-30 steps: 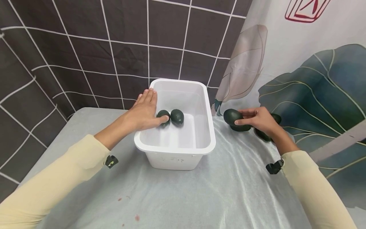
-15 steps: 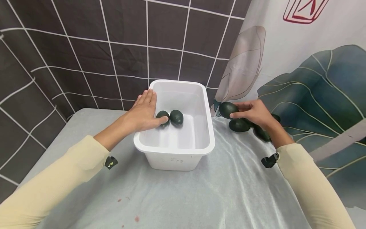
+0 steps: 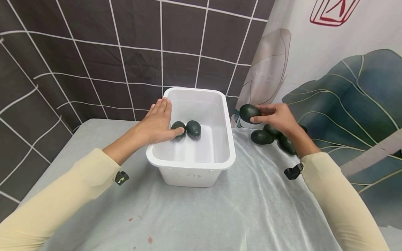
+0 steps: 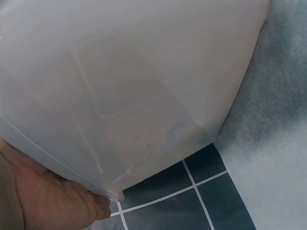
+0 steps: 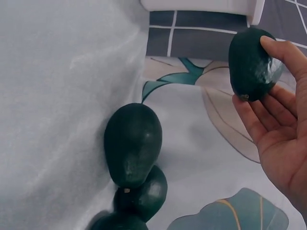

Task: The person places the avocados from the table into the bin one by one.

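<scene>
In the head view, my right hand (image 3: pixel 276 116) pinches a dark green avocado (image 3: pixel 249 113) between thumb and fingers, held up to the right of a white plastic tub (image 3: pixel 191 164). The right wrist view shows the held avocado (image 5: pixel 252 64) with its stem end toward the fingers. My left hand (image 3: pixel 154 125) rests on the tub's left rim with straight fingers, its thumb reaching over the inside. Two avocados lie on the tub floor; the left one (image 3: pixel 178 126) is partly covered by that thumb, the other (image 3: pixel 193 129) sits beside it.
Below my right hand, several more avocados (image 3: pixel 262 137) lie together on the pale cloth-covered table (image 3: pixel 201 216), partly hidden by the hand and wrist. A dark grid-patterned curtain (image 3: pixel 135 62) hangs behind the tub. A white leaf-print curtain (image 3: pixel 314 62) hangs on the right.
My right hand has lifted the avocado off the pile, up and slightly left toward the tub. My left hand and the tub stay in place.
</scene>
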The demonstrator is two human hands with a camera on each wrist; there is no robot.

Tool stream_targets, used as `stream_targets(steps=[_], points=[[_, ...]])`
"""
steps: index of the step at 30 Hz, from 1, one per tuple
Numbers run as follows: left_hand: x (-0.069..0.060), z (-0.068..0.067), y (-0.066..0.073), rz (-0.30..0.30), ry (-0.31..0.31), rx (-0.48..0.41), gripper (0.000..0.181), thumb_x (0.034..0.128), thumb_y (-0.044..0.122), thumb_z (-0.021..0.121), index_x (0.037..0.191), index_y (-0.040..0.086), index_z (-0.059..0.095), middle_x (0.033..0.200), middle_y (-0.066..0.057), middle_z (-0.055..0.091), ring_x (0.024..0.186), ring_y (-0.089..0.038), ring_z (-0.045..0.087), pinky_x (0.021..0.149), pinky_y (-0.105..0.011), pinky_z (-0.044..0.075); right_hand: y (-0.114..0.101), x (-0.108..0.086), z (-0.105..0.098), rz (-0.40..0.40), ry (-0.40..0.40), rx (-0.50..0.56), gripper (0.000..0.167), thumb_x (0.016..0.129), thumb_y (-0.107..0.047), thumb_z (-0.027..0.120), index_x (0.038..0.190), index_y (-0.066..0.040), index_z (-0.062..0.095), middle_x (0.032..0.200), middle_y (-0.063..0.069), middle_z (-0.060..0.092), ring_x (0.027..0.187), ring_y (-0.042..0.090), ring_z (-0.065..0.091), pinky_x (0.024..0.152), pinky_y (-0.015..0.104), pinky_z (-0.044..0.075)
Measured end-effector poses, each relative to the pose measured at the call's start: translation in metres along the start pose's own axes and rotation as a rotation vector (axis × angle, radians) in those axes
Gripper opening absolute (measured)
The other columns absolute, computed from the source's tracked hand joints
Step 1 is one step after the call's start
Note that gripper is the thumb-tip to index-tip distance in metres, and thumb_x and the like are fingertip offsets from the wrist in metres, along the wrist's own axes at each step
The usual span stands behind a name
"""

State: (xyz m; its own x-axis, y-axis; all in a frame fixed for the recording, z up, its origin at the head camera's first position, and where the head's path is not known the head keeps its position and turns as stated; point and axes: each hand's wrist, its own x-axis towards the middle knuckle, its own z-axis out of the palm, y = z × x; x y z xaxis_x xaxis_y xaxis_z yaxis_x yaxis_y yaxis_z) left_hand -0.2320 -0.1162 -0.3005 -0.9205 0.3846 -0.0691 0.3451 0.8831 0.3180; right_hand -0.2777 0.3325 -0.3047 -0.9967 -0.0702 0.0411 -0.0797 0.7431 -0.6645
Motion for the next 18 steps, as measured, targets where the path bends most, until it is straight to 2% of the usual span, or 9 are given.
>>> stream_targets(steps=[6,14,16,18], points=[[0.000,0.000,0.000,0.001,-0.003,0.001,0.112,0.1083,0.058,0.056,0.176,-0.013,0.001,0.187,-0.032,-0.009,0.178,-0.047,-0.009,0.146,-0.058,-0.002,-0.009,0.001,0.000,-0.017,0.028,0.016,0.068,0.091,-0.049,0.095,0.147,-0.017,0.077,0.136,0.011,0.083,0.100,-0.011,0.072,0.089,0.018,0.055],[0.000,0.000,-0.001,-0.003,-0.003,-0.001,0.112,0.1087,0.058,0.056,0.176,-0.012,0.000,0.187,-0.031,-0.009,0.178,-0.046,-0.009,0.146,-0.058,-0.002,-0.019,0.001,0.005,-0.035,0.107,0.005,0.071,0.089,-0.051,0.096,0.147,-0.014,0.077,0.138,0.015,0.081,0.096,-0.016,0.069,0.083,0.013,0.054],[0.000,0.000,-0.001,-0.001,-0.004,0.001,0.112,0.1088,0.058,0.056,0.176,-0.012,0.000,0.187,-0.031,-0.010,0.178,-0.046,-0.009,0.146,-0.058,-0.002,-0.021,0.002,0.006,-0.034,0.124,0.003,0.071,0.089,-0.052,0.095,0.147,-0.014,0.077,0.138,0.016,0.081,0.100,-0.011,0.072,0.084,0.014,0.054],[0.000,0.000,-0.001,0.001,-0.005,0.001,0.111,0.1089,0.058,0.056,0.176,-0.012,0.000,0.187,-0.031,-0.010,0.178,-0.046,-0.009,0.146,-0.058,-0.002,-0.022,0.003,0.006,-0.025,0.138,0.003,0.072,0.089,-0.053,0.095,0.147,-0.014,0.077,0.139,0.015,0.081,0.110,0.001,0.077,0.086,0.015,0.054]])
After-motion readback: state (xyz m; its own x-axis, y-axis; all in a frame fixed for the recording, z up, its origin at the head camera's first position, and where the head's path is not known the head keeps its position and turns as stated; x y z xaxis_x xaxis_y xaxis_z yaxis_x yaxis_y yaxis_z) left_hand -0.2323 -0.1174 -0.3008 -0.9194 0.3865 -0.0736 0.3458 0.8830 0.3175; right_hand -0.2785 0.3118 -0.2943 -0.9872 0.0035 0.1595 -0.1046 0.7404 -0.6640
